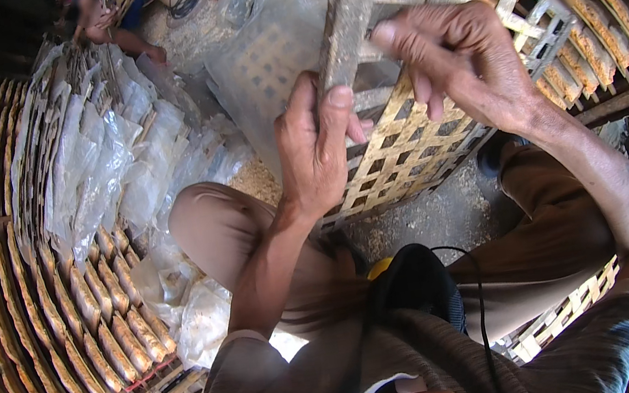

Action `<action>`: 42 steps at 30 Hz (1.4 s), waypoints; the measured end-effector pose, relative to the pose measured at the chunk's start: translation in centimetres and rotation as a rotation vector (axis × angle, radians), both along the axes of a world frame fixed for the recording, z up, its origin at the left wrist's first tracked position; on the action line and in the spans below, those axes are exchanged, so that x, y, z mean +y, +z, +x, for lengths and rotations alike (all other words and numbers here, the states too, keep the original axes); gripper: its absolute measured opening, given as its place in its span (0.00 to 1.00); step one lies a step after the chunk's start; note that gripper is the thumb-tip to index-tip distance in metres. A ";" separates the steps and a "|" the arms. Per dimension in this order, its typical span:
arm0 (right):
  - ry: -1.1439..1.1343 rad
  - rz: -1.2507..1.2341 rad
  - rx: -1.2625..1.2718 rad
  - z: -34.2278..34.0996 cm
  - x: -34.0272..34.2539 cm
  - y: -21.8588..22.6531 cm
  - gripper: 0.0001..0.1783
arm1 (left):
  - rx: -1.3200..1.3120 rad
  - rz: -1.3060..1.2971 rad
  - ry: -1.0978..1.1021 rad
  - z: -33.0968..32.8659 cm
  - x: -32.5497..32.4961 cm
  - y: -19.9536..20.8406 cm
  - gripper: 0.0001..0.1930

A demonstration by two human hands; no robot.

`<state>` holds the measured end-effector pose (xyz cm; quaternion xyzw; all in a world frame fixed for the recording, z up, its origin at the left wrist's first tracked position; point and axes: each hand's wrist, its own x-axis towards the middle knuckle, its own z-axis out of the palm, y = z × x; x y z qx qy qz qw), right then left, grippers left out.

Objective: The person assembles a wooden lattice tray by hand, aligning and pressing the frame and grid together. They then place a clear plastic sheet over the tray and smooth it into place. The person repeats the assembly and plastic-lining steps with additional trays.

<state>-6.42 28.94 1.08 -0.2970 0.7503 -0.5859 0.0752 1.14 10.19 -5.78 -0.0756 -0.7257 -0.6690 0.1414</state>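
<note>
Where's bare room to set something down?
The grey floor between the woven panel and the right leg is mostly bare, though flecked. Crowded: the left, with plastic sheets and racked slabs; the upper right, with more slabs.

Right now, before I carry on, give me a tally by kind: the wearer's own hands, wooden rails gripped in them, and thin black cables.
Own hands: 2 (left hand, right hand)
Gripped rail: 1, in the left fingers
Black cable: 1
Total: 4
</note>
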 end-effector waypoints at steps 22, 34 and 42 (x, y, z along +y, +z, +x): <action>0.116 0.361 0.201 1.2 -1.1 -0.7 0.04 | 0.021 0.149 0.026 -0.1 0.7 -0.3 0.17; 0.086 0.047 0.075 1.6 -1.7 -2.6 0.08 | 0.065 0.083 0.053 -0.1 0.4 0.2 0.18; 0.363 0.255 0.085 0.8 0.1 0.1 0.07 | 0.042 0.204 0.157 -1.0 -2.1 1.3 0.17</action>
